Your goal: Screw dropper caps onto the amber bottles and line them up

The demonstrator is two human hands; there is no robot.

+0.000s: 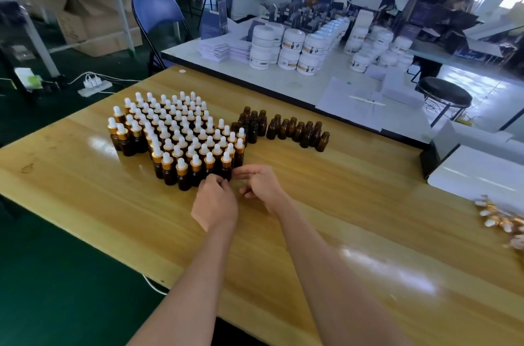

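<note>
A large block of capped amber bottles, with white bulbs and gold collars, stands on the wooden table. Right of it stand several uncapped amber bottles in loose rows. My left hand is at the block's front edge, its fingers pinched around the base of a capped bottle in the front row. Just to the right, my right hand has loosely spread fingers, and its fingertips reach the front-right corner bottle. A heap of loose dropper caps lies at the far right edge.
A white table beyond holds stacked white jars, papers and boxes, with a person seated behind it. A black-and-white box sits at the wooden table's right end. A blue folding chair and a power strip are at the left.
</note>
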